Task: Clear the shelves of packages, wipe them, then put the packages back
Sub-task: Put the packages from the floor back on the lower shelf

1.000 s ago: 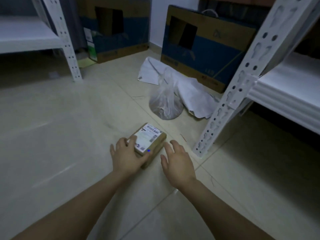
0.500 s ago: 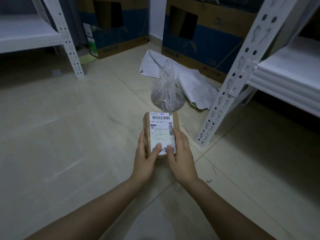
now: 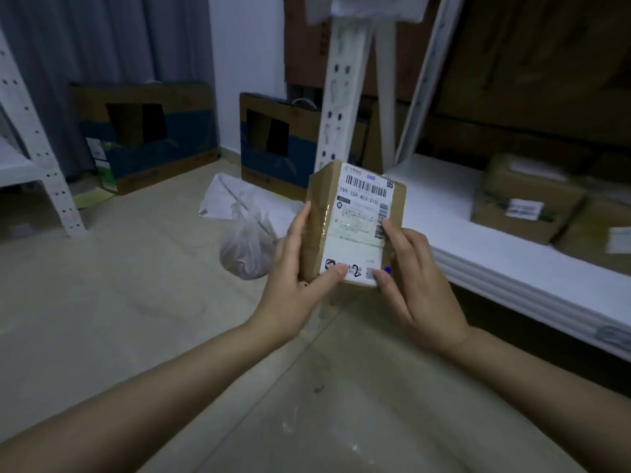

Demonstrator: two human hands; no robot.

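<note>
Package: small brown box (image 3: 355,223), label facing the camera, held up over the floor (image 3: 136,302) between both hands.
Left hand: (image 3: 297,281) fingers wrapped round the left side, thumb pressing the label's bottom edge.
Right hand: (image 3: 416,285) grips the right side, thumb on the label's lower corner.
Long axis: approx. upright, top leaning slightly right.
Way to shelf: shelf (image 3: 450,213) lies right of the pkg and a bit ahead, so the right hand is nearer (it likely leads).
Open room: bare white stretch near the post (image 3: 338,97); two boxes (image 3: 526,199) sit further right.
Edges: post directly behind the pkg, shelf lip just beside it, so prob. lift over, then slide in.
</note>
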